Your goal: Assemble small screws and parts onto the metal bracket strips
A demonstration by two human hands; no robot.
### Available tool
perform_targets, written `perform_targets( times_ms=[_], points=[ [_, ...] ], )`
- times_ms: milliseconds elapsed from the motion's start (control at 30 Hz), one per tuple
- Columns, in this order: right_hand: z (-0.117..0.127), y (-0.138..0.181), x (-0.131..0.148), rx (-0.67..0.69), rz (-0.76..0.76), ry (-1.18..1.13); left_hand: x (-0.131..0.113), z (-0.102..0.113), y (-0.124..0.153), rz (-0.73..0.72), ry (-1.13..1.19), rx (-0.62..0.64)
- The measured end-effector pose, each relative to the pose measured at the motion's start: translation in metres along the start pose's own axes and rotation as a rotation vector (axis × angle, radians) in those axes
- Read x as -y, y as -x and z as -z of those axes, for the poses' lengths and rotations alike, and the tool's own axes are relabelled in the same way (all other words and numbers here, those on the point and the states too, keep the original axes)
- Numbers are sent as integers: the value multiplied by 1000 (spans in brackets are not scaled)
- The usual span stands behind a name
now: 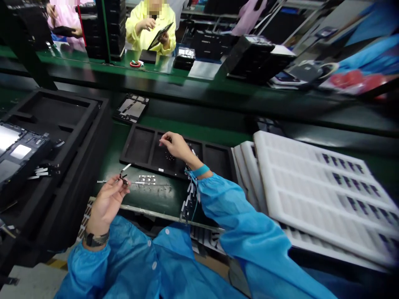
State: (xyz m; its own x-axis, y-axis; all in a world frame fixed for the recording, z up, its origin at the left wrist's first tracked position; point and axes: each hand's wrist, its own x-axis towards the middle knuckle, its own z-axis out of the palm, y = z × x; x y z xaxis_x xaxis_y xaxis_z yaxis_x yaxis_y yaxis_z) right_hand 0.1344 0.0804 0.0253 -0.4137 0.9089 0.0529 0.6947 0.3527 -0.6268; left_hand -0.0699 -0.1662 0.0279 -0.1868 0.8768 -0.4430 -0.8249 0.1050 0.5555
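Observation:
My left hand (107, 202) is closed, its fingertips pinching a small dark flex-cable part (124, 178) with a white tab sticking up. My right hand (178, 146) reaches over a black compartmented foam tray (137, 144). Its thumb and fingers are pinched together above the middle compartment; whatever may be between them is too small to make out. Tiny dark pieces with bright spots (170, 157) lie in that compartment below the fingers. On the green bench (162, 199), close to the left hand, is a sheet of small pale stickers or pieces (147, 179).
Black foam trays (67, 143) are stacked at left, bearing metal-and-black device parts (21, 145). White foam trays (299, 178) with rows of dark parts lean at right. A device assembly (132, 107) sits behind the tray. Across the bench, a person in yellow (134, 31) holds a panel.

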Motion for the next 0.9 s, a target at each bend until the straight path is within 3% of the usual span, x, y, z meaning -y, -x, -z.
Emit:
perform_targets(
  times_ms=[133, 500, 667, 900],
  points=[
    [19, 35, 12, 66, 107, -318, -1, -19, -11, -59, -57, 25],
    [47, 93, 55, 161, 157, -427, 21, -77, -42, -364, -307, 14],
    [49, 101, 59, 198, 159, -468, 32, -90, -39, -381, -380, 23],
    [51, 106, 52, 220, 167, -475, 33, -93, -37, -339, -443, 52]
  ],
)
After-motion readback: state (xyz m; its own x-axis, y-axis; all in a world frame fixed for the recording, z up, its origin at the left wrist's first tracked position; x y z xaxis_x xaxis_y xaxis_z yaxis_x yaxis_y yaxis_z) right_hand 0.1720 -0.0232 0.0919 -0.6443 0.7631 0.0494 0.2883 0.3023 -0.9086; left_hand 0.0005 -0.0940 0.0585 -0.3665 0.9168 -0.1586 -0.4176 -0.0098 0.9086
